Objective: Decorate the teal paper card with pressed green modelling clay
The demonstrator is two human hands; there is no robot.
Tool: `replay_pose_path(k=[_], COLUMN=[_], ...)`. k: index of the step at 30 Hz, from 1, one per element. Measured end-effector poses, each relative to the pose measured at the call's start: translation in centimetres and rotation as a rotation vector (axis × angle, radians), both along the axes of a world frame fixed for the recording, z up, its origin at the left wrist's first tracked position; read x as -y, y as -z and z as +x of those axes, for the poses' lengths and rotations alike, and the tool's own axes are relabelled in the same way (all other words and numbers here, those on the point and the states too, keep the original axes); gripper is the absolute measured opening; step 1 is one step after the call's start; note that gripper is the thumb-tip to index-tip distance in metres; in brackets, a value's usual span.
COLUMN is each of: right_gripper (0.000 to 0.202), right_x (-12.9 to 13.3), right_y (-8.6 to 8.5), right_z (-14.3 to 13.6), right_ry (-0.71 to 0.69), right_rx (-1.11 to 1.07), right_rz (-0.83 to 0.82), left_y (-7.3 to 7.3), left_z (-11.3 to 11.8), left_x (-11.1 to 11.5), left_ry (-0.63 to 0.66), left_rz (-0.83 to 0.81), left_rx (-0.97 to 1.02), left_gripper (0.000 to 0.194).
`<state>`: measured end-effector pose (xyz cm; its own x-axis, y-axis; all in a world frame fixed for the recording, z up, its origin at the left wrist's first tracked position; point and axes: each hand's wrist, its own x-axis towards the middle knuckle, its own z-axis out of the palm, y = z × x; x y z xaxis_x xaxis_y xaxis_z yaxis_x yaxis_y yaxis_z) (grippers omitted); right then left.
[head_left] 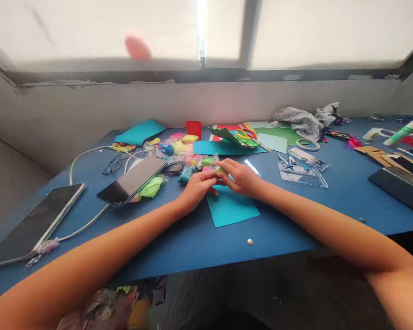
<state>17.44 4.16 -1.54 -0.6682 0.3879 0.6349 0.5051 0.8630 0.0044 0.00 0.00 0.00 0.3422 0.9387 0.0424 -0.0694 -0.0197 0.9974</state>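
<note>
My two hands meet above a square sheet of blue paper (234, 208) near the front of the table. A small light green lump of modelling clay (221, 170) sits between their fingertips. My right hand (241, 176) is closed in a pinch on the lump from the right. From the left, the thumb and fingers of my left hand (198, 185) press together against its near side. The fingers partly hide the clay's shape. Small bags of coloured clay (187, 173) lie just behind my left hand, with a lime green piece (152, 187) farther left.
A phone (132, 180) leans at the left, near a tablet (34, 220) and a white cable (86, 224). Scissors (246, 134) lie on coloured paper behind. To the right are a clear plastic case (303, 174) and a tape roll (308, 145). A small pale bit (249, 242) lies near the edge.
</note>
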Motion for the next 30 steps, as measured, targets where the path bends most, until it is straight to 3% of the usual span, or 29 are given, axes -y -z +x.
replay_pose_path(k=[6,11,18,24,30], right_gripper=[0.039,0.037,0.039,0.035,0.041], right_x=[-0.5,-0.6,-0.5,-0.4,-0.4], right_y=[0.5,0.5,0.0,-0.7,-0.7], right_z=[0.3,0.0,-0.2,-0.1,0.3], right_ry=[-0.014,-0.019,0.001,-0.031,0.178], right_rx=[0.063,0.091,0.074,0.091,0.060], right_rz=[0.001,0.119,0.251,0.384,0.352], left_y=[0.6,0.7,0.7,0.5,0.4], left_z=[-0.2,-0.1,-0.1,-0.2,0.0], left_x=[-0.4,-0.4,-0.5,-0.6,0.4], left_ry=[-0.063,-0.126,-0.235,-0.219,-0.182], left_rz=[-0.050,0.024,0.108,0.112,0.084], left_rx=[0.081,-0.042,-0.111,-0.175,-0.062], left_gripper=[0.030,0.039,0.034,0.043,0.056])
